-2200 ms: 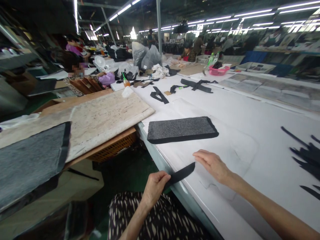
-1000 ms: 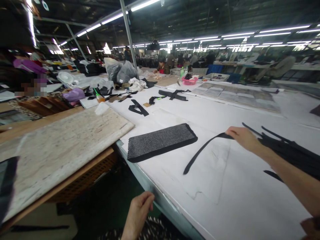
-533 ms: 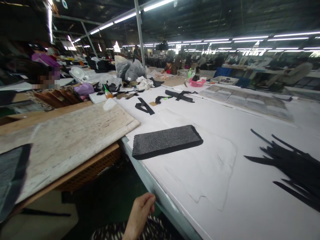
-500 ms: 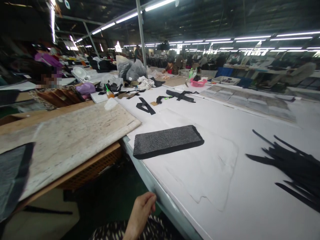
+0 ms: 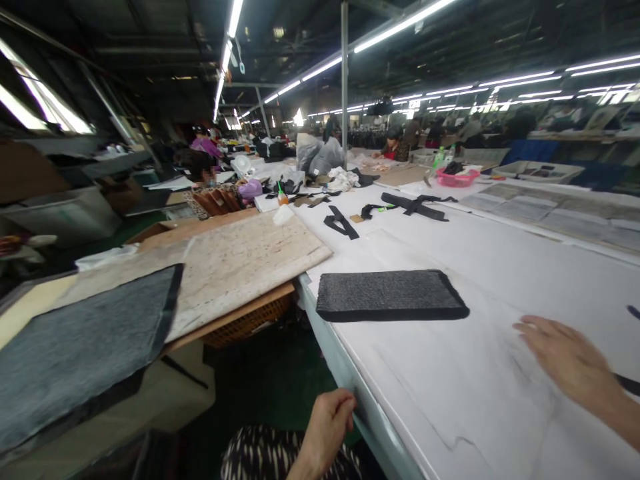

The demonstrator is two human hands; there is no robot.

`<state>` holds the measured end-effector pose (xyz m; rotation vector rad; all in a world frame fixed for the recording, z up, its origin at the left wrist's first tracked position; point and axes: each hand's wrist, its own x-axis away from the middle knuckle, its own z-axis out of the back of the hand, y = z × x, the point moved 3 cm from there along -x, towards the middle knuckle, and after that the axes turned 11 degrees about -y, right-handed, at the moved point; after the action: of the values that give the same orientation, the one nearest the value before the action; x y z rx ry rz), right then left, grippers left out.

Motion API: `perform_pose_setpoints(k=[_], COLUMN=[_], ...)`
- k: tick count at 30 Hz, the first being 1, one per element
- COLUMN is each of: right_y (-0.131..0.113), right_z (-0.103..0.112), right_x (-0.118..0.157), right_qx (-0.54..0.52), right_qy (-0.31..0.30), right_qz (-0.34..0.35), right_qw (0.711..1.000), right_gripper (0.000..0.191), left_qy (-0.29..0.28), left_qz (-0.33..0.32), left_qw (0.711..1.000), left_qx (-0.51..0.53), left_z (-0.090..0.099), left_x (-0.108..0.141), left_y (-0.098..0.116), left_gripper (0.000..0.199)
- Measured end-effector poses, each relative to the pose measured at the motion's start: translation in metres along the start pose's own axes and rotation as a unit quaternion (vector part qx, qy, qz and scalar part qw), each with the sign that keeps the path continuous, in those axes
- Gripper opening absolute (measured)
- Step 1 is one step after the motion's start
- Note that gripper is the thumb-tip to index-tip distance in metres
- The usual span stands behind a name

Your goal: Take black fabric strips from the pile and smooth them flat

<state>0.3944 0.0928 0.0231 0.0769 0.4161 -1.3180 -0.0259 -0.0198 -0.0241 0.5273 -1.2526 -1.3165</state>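
"Cloth (image 5: pixel 390 295), grey with a black border: where is it laid?"

"It is laid flat on the white table (image 5: pixel 500 253), near the edge."

"How is the left hand (image 5: pixel 327 427) held?"

"It is held beside the table's edge, the thumb and fingers drawn together."

"And how is the right hand (image 5: pixel 567 360) held?"

"It is stretched over the table, its fingers extended and loosely opened, to the right of the cloth and apart from it; whether the table is touched cannot be told."

"What is seen beside its wrist?"

"A black strip (image 5: pixel 629 385) is seen there; farther back, black straps (image 5: pixel 416 205) and a pink basket (image 5: pixel 453 180) are placed."
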Motion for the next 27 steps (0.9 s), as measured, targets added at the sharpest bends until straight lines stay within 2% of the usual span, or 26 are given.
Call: perform_pose_setpoints(k=[1,3,7,9,12,15,18,24,27], right_y=[-0.026,-0.086,-0.198,-0.236,-0.274,-0.297,-0.308,-0.300,-0.289], right_z=[-0.018,-0.045,-0.071,-0.076,-0.083,-0.092,-0.099,-0.093,-0.086], right_x=[-0.008,-0.020,-0.035,-0.044,-0.059,-0.070,-0.076,-0.085,-0.090], right_qx=[0.020,0.040,0.032,0.027,0.059,0.109,0.133,0.093,0.023], right_qy=[-0.034,-0.063,-0.061,-0.056,-0.063,-0.088,-0.117,-0.212,-0.269], right_qz=[0.052,0.118,0.214,0.238,0.261,0.289,0.286,0.226,0.179], right_qw=[0.998,0.990,0.974,0.969,0.962,0.947,0.942,0.946,0.946], right_gripper=[0.027,0.029,0.021,0.016,0.013,0.014,0.016,0.020,0.023], left_qy=[0.002,0.006,0.011,0.014,0.017,0.021,0.016,0.015,0.051], left_qz=[-0.001,0.000,0.011,0.009,-0.005,-0.021,-0.036,-0.086,-0.129], left_qw=[1.000,1.000,1.000,1.000,0.999,0.998,0.997,0.987,0.968], left_qx=[-0.003,-0.007,-0.016,-0.021,-0.032,-0.051,-0.069,-0.137,-0.211], left_z=[0.001,0.003,0.006,0.006,0.006,0.005,0.005,0.006,0.004], left_x=[0.002,0.005,0.008,0.008,0.006,0.002,-0.003,-0.010,-0.015], left_y=[0.000,-0.001,-0.007,-0.007,0.000,0.013,0.022,0.032,0.037], left_gripper=[0.028,0.028,0.027,0.026,0.027,0.028,0.029,0.031,0.031])
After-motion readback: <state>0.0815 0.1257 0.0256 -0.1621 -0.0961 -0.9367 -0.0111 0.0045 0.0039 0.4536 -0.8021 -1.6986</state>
